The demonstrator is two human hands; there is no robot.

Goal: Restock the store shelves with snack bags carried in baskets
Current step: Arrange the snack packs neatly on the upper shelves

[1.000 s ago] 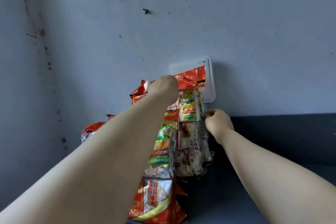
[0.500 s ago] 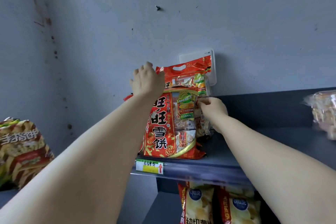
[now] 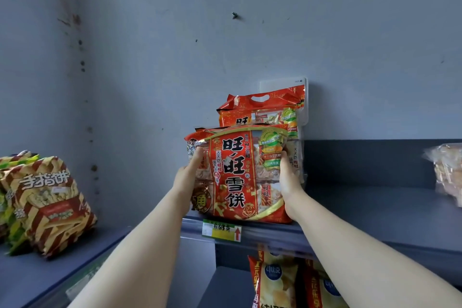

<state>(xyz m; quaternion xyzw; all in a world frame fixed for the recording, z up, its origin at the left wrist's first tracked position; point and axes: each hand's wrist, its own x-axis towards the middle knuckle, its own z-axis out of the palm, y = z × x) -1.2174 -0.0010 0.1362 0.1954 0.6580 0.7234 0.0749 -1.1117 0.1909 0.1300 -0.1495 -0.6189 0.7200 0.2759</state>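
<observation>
A large red snack bag [image 3: 237, 175] with white Chinese lettering stands upright at the front of the dark grey top shelf [image 3: 370, 210]. My left hand [image 3: 187, 177] holds its left side and my right hand [image 3: 287, 177] holds its right side, fingers along the bag's edges. Behind it stands a second red bag [image 3: 262, 110] of the same kind, with a carry handle, leaning against the wall. No basket is in view.
A white box [image 3: 303, 97] is fixed to the wall behind the bags. Striped brown snack bags [image 3: 47, 202] sit on a shelf at left. A clear packet [image 3: 447, 172] lies at far right. Yellow chip bags [image 3: 277, 280] fill the shelf below. A price label [image 3: 221, 230] marks the shelf edge.
Both hands came down from the bags' tops to the sides of the front red bag. The view has tilted lower and shows more of the shelves.
</observation>
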